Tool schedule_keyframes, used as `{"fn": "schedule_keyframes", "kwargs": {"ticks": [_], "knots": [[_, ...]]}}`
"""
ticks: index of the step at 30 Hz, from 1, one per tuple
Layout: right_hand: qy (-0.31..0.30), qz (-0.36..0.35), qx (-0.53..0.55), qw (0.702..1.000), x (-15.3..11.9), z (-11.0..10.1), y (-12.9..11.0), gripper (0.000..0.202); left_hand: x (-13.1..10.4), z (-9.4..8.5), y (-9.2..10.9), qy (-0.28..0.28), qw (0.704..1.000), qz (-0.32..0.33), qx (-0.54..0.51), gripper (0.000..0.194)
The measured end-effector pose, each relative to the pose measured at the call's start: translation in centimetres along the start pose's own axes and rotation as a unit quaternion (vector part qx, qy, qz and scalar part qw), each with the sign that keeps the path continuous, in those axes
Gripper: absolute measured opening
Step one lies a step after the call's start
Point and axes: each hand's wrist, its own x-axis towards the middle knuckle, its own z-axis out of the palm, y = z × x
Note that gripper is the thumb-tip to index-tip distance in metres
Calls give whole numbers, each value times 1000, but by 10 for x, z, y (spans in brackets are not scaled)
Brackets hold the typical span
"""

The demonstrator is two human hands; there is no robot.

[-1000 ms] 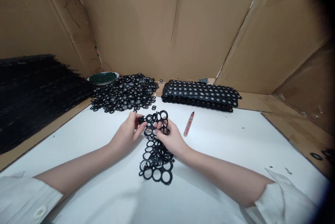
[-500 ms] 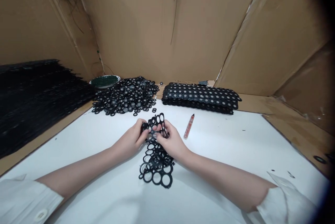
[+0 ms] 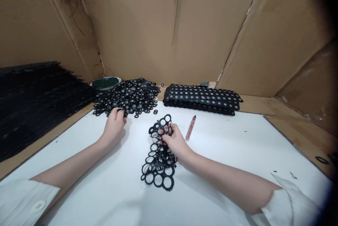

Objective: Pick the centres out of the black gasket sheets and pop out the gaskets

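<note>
My right hand (image 3: 177, 141) is closed on the upper part of a floppy black sheet of joined rings (image 3: 157, 179). The sheet hangs crumpled below the fingers, its lower edge spread over the white table top, and its round openings let the white show through. At the near edge of a heap of small loose black rings (image 3: 132, 95), my left hand (image 3: 114, 125) pinches black rings (image 3: 121, 112) between thumb and fingers. How many it holds is hard to make out.
Right of the sheet lies a red pencil-like tool (image 3: 190, 128) with a dark tip. Stacked black ring sheets (image 3: 200, 95) sit at the back. A shallow dish of green material (image 3: 105, 83) and a tall dark stack (image 3: 39, 102) stand left. Cardboard walls (image 3: 169, 35) enclose the table.
My left hand has left the ring sheet and moved left and away to the heap, with black rings in its fingers. My right hand stays on the sheet, whose top has tilted.
</note>
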Motion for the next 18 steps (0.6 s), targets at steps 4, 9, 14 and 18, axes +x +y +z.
{"fn": "schedule_keyframes", "kwargs": {"ticks": [4, 9, 14, 18], "knots": [[-50, -16, -3, 999, -2, 2, -3, 38, -11, 1, 8, -65, 990, 79, 98, 21], [-64, -44, -62, 995, -5, 3, -8, 22, -34, 6, 19, -170, 949, 164, 208, 25], [-80, -70, -97, 990, -7, 2, -11, 15, -37, 9, 15, -203, 941, 161, 216, 23], [-79, -67, -117, 988, -7, 1, -10, 14, -42, 12, 17, -270, 941, 130, 156, 24]]}}
